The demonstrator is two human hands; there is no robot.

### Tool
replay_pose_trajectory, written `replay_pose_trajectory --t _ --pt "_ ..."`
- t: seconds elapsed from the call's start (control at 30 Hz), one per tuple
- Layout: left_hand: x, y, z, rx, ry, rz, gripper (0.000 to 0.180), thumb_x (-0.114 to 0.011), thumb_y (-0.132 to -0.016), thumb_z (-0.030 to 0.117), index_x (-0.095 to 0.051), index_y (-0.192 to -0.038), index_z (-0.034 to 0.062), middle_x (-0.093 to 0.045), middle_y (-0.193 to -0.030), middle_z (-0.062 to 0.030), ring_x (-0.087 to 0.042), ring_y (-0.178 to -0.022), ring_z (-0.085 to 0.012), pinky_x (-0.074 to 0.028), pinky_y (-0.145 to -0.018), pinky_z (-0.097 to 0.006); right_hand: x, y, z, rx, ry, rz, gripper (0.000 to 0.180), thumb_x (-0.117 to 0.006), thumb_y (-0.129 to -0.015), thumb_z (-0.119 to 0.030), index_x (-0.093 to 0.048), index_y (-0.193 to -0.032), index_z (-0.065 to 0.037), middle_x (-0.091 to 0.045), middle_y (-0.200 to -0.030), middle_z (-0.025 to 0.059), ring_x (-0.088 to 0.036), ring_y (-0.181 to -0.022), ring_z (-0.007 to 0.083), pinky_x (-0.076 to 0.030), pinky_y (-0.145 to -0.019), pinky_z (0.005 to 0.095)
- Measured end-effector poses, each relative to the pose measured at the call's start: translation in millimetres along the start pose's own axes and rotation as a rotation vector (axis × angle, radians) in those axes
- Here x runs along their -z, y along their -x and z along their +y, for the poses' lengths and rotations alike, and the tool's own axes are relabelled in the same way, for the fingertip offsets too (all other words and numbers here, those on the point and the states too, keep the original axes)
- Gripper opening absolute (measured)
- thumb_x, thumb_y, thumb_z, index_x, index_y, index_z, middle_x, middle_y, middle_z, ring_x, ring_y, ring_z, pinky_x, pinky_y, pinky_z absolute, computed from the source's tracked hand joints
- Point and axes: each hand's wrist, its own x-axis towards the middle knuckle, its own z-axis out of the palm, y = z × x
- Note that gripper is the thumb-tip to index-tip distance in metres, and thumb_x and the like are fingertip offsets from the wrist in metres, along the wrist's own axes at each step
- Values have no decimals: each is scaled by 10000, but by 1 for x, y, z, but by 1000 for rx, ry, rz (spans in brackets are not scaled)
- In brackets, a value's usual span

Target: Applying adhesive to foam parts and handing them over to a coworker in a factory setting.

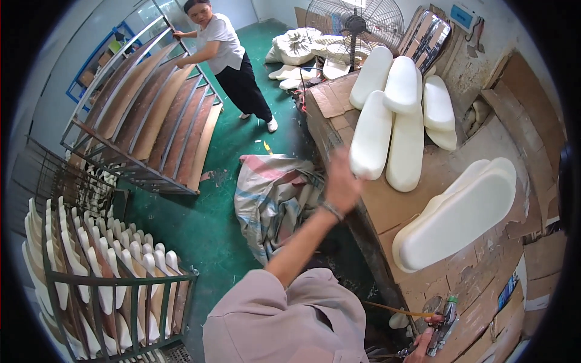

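Note:
My left hand (342, 181) reaches out to the near end of a long white foam cushion (370, 136) lying on the cardboard-covered workbench (387, 209) and grips its lower edge. Beside it lie more white foam cushions (407, 142). A larger pair of stacked foam pads (460, 218) rests nearer on the bench. My right hand (423, 342), low at the bench's front corner, holds a spray gun (442, 330) with a green-capped fitting.
A striped woven sack (272, 193) lies on the green floor beside the bench. A metal rack (151, 109) of curved wooden panels stands at left, with a person (233, 60) leaning on it. A cart (103, 284) of foam-covered pieces stands near left. A fan (354, 27) is behind.

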Motion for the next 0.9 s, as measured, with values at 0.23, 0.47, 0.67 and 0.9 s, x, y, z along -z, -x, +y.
replay_pose_trajectory --t 0.23,0.47,0.67,0.9 --pt "216 -139 -1 -375 -918 294 918 -717 -845 458 -315 -1529 -4 -310 -1574 -250 -211 -1496 -429 -185 -1205 -555 43 16 33 -8 3 -19 407 -591 -958 -102 -533 -1323 68 -637 -1146 124 -607 -974 191 -461 -727 262" --pt "270 -105 7 52 -807 709 1106 -751 -824 504 -136 -1557 -52 -230 -1597 -283 -180 -1501 -454 -193 -1175 -613 66 26 31 25 54 30 412 -577 -941 -131 -548 -1313 45 -637 -1104 115 -605 -933 171 -427 -630 237" --pt "287 -87 33 119 -1102 1063 1127 -686 -862 579 -84 -1571 -58 -152 -1616 -302 -144 -1511 -457 -191 -1159 -652 82 22 37 39 149 65 419 -564 -927 -155 -560 -1305 26 -638 -1069 108 -604 -898 155 -397 -547 215" --pt "167 -65 68 -680 -484 419 873 -637 -886 501 -297 -1525 13 -320 -1570 -244 -275 -1477 -418 -256 -1178 -565 67 17 32 160 122 109 513 -547 -918 -132 -463 -1403 14 -634 -1070 132 -524 -661 106 -340 -494 206"
